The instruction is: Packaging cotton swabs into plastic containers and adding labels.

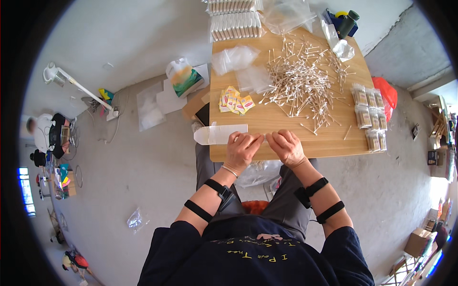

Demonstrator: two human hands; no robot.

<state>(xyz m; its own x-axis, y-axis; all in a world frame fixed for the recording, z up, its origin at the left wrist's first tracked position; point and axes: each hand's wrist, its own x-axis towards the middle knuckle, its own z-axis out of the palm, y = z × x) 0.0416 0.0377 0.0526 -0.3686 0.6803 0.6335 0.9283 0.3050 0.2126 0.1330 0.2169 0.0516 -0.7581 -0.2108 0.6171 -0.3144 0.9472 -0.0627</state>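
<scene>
Table (329, 143) first: swabs (298, 78) heaped, likely for easy reach. Nearside of the swabs, left hand (243, 148) and right hand (287, 147) pinch narrowly, probably for control; can't tell what's held.

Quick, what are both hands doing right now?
Left hand: closed, fingertips pinched, beside the white card; can't tell what it holds.
Right hand: closed, fingertips pinched; can't tell what it holds.
</scene>
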